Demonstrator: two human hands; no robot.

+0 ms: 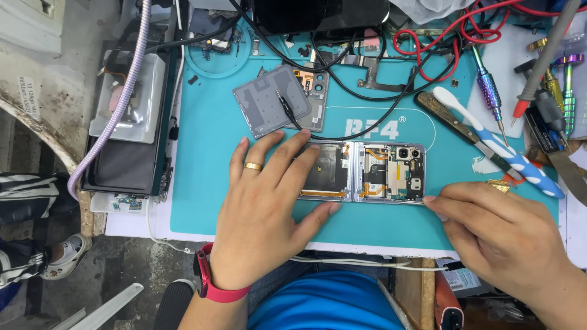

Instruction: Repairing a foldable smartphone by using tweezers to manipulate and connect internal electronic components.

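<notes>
Lying flat and open near the middle of the teal mat [208,183]: a folding phone [391,174], both halves face down, side by side.

Back covers already off. Insides all bare: dark flat part in the left half, small boards, orange strips and camera eyes in the right half. No part lifted out of the right half, as far as can be seen.

Resting on the left half: the left hand [269,208], wide open, fingers spread and flat, thumb along the bottom edge. Pressing down, not gripping. Gold ring [253,166] on one finger, red band [214,287] on the wrist.

Touching the bottom right corner of the phone with a fingertip: the right hand [495,235], fingers curled in. Cannot tell if something thin sits inside that hand; too hidden.

Just above the left hand: a grey cover [260,101], tilted, with a small black clip [286,109] lying on it. Tucked partly under it: a second cover [318,91] with round camera holes.

Off to the right, not touched: a blue and white toothbrush [495,143], a shiny screwdriver [489,91], red and black wires [428,43] looping across the top of the mat.

So far, judging by this: phone opened up, covers set aside, inner parts in place in both halves.
</notes>
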